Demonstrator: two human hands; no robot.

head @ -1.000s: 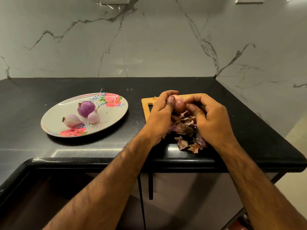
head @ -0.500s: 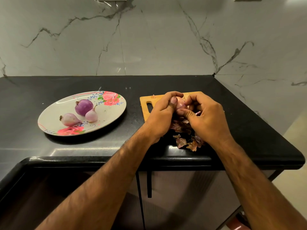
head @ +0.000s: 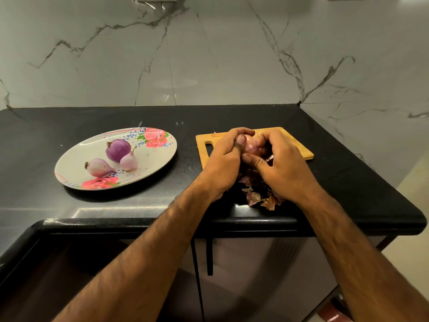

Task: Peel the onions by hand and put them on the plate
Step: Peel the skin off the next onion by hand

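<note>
Onion [head: 251, 147] is held above the cutting board [head: 294, 145], gripped from both sides. The left hand [head: 224, 156] curls round its left flank with the thumb on top, and the right hand [head: 281, 163] curls round its right flank with the thumb tucked under the near side; the fingers hide the onion's long axis. The plate [head: 160, 159], with three peeled onions [head: 118, 150] on it, lies well apart to the left, so the left hand looks nearer for the drop. Peel scraps [head: 260, 198] are heaped below the hands.
</note>
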